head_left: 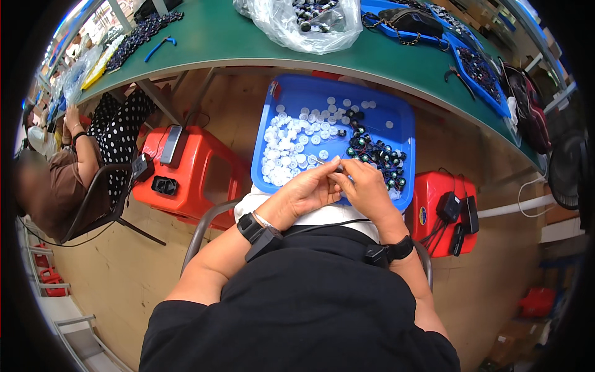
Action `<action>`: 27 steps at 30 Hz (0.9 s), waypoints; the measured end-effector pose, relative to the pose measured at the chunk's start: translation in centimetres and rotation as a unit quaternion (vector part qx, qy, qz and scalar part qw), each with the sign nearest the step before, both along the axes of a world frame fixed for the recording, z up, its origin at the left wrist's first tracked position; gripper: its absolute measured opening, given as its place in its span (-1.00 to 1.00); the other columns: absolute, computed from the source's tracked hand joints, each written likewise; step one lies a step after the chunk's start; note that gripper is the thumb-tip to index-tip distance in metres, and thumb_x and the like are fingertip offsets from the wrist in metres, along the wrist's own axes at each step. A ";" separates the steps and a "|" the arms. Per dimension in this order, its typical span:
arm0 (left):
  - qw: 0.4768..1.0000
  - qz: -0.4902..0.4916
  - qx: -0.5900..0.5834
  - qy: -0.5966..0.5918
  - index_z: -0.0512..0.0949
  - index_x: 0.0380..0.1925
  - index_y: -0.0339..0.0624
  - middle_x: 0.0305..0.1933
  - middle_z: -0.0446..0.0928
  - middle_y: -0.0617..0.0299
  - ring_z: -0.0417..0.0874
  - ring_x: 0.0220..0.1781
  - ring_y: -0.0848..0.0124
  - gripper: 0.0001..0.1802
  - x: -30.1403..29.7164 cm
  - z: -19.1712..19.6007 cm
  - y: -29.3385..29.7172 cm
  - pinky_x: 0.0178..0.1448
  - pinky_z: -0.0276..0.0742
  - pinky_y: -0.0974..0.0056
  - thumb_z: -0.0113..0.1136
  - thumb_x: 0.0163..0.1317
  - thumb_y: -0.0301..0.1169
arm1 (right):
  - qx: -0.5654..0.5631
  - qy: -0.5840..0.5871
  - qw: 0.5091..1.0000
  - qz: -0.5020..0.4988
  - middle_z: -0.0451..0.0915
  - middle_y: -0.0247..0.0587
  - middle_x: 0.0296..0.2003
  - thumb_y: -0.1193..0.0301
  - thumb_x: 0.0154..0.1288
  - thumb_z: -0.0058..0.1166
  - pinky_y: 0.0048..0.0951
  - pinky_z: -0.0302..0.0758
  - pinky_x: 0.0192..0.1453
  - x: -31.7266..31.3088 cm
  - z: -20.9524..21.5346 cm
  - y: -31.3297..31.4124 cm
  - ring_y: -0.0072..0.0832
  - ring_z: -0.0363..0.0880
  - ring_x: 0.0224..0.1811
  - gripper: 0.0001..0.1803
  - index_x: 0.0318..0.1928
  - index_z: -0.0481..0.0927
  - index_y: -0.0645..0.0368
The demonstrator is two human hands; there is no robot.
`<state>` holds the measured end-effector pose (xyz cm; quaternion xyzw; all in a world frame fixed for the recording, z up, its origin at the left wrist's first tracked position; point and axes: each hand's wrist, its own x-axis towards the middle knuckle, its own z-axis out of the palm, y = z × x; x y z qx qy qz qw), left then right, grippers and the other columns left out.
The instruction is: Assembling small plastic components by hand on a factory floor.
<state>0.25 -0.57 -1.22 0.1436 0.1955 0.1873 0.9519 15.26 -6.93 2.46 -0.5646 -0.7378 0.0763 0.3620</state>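
Over the near side of a blue plastic tray (333,79), my left hand (308,191) and my right hand (367,186) meet with bent fingers. Both pinch at one small dark piece between the fingertips, mostly hidden, so its kind is unclear. A thin metallic sliver pokes out beside the left fingertips. White round plastic discs (282,149) fill the tray's left half, some scattered toward the back. To the right lies a heap of small dark wired parts (379,158) with greenish round faces.
Across the front runs a green table (211,38), with a clear plastic bag (313,37) of parts and blue trays (480,74). Red stools holding black devices flank me: left stool (214,164), right stool (427,198). A seated person (68,180) is at far left, a fan (565,173) at right.
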 end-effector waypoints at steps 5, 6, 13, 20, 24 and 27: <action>0.996 -0.003 0.073 0.047 0.57 -0.30 -0.09 -0.39 0.56 0.35 0.53 -0.38 0.56 -0.70 0.6 1.6 0.0 -0.21 0.51 0.43 0.10 0.34 -0.10 | 0.038 -0.039 0.998 -0.025 0.57 -0.13 -0.42 0.39 0.20 0.16 -0.26 0.47 -0.29 0.6 -0.2 0.0 -0.17 0.58 -0.36 -0.78 -0.19 0.55 0.23; 0.991 0.000 0.116 0.070 0.58 -0.30 -0.10 -0.41 0.55 0.38 0.52 -0.39 0.60 -0.68 0.8 2.5 0.1 -0.27 0.48 0.48 0.09 0.34 -0.09 | 0.041 -0.036 0.998 -0.027 0.57 -0.13 -0.42 0.39 0.20 0.16 -0.26 0.47 -0.29 0.5 0.1 0.0 -0.17 0.58 -0.36 -0.78 -0.19 0.55 0.23; 0.948 0.092 0.305 0.016 0.53 -0.36 -0.13 -0.58 0.39 0.44 0.36 -0.60 0.62 -0.64 3.3 10.0 9.1 -0.50 0.26 0.53 0.11 0.31 -0.04 | 0.044 0.320 0.941 -0.104 0.64 -0.13 -0.25 0.36 0.36 0.07 -0.46 0.54 -0.21 2.5 0.8 0.8 -0.46 0.61 -0.32 -0.69 -0.02 0.51 0.34; 0.884 0.209 0.418 0.011 0.42 -0.02 -0.37 -0.08 0.59 0.00 0.66 -0.16 0.29 -0.64 2.8 17.7 22.8 -0.10 0.63 0.31 0.15 0.29 -0.35 | -0.059 0.275 0.954 -0.106 0.63 -0.18 -0.34 0.46 0.27 0.11 -0.46 0.52 -0.23 3.2 0.0 0.8 -0.44 0.61 -0.36 -0.83 -0.16 0.60 0.26; 0.841 0.083 0.506 0.176 0.42 0.01 -0.35 -0.10 0.59 0.09 0.63 -0.18 0.47 -0.58 1.4 14.5 15.8 -0.12 0.57 0.43 0.16 0.30 -0.25 | -0.032 0.035 0.995 -0.090 0.60 -0.19 -0.31 0.49 0.16 0.10 -0.27 0.53 -0.15 2.2 -0.4 0.6 -0.19 0.59 -0.24 -0.85 -0.24 0.62 0.18; 0.746 -0.017 0.607 0.275 0.58 -0.11 -0.23 -0.23 0.62 0.26 0.60 -0.25 0.51 -0.69 -0.3 9.0 11.8 -0.17 0.50 0.42 0.22 0.24 -0.28 | -0.014 -0.074 0.996 -0.050 0.58 -0.21 -0.30 0.52 0.13 0.07 -0.28 0.52 -0.14 2.2 -1.2 1.2 -0.24 0.57 -0.20 -0.85 -0.26 0.62 0.15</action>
